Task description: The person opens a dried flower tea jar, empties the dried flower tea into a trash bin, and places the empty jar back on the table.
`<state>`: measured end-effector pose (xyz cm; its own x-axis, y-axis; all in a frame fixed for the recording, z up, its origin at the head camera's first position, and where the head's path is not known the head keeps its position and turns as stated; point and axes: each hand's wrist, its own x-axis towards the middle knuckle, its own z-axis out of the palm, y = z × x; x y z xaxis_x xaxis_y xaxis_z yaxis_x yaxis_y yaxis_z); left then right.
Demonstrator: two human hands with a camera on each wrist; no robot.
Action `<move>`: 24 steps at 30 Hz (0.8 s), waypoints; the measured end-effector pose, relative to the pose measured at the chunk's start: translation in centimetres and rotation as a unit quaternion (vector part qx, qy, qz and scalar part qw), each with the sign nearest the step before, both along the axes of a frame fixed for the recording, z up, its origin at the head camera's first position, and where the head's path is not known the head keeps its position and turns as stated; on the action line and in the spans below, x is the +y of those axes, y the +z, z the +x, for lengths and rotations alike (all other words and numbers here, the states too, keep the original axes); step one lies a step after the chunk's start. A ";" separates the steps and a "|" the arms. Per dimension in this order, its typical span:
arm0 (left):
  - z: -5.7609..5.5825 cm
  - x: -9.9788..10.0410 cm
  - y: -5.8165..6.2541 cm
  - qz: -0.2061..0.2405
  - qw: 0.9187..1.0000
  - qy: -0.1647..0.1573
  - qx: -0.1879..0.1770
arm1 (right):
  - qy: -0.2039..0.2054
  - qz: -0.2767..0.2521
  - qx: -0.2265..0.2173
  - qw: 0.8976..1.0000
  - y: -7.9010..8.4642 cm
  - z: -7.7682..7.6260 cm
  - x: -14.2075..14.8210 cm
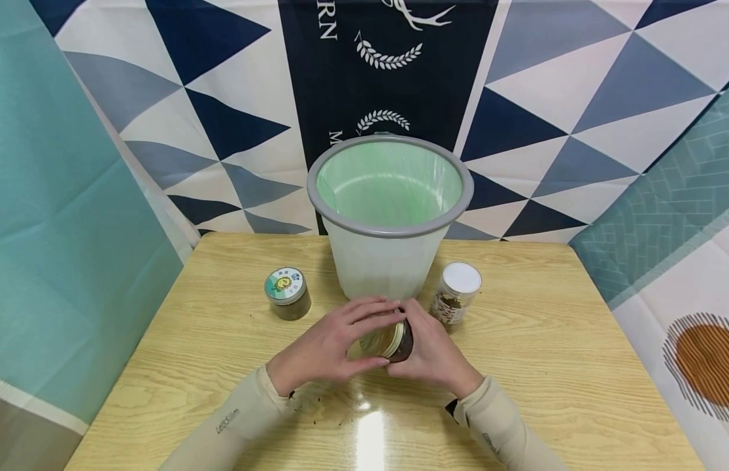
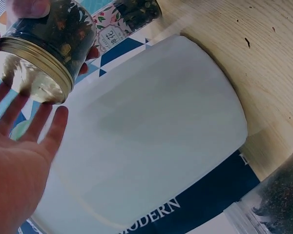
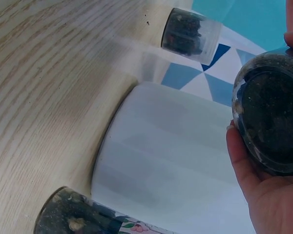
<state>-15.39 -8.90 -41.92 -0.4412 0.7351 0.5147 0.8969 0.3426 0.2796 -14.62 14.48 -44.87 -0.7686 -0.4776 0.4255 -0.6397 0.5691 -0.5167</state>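
A glass jar (image 2: 63, 34) of dark dried leaves with a gold lid (image 2: 39, 56) is held on its side in front of the bucket. My right hand (image 1: 430, 350) grips the jar's body, its thumb on the near side and fingers on the far side. The jar's dark bottom (image 3: 273, 114) faces the right wrist camera. My left hand (image 1: 346, 337) is around the lid end, fingers straight and spread at the lid, thumb at its near rim. The left palm stays apart from the lid.
A white bucket (image 1: 378, 268) with a grey rim stands behind the hands. Left of it is a squat jar (image 1: 288, 294) with a printed teal lid; right of it, a white-lidded jar (image 1: 456, 294) with a floral label. Dark crumbs (image 1: 316, 402) lie on the wooden table (image 1: 576, 366).
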 end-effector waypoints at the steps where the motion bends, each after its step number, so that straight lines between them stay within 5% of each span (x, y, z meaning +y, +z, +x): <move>1: 0.0 0.0 0.0 0.002 1.000 0.007 0.001 | 0.000 0.002 0.000 1.000 0.0 0.0 -0.1; 8: 0.0 0.3 0.0 -0.022 0.996 0.084 -0.010 | -0.005 0.007 0.001 1.000 -0.2 -0.1 -0.1; 17: 0.0 0.0 -0.2 -0.005 1.000 0.010 -0.020 | 0.004 0.004 -0.009 1.000 -0.3 0.0 0.2; 24: 0.2 0.5 -0.3 0.000 0.997 0.072 -0.038 | 0.003 0.006 0.003 1.000 -0.3 0.0 0.0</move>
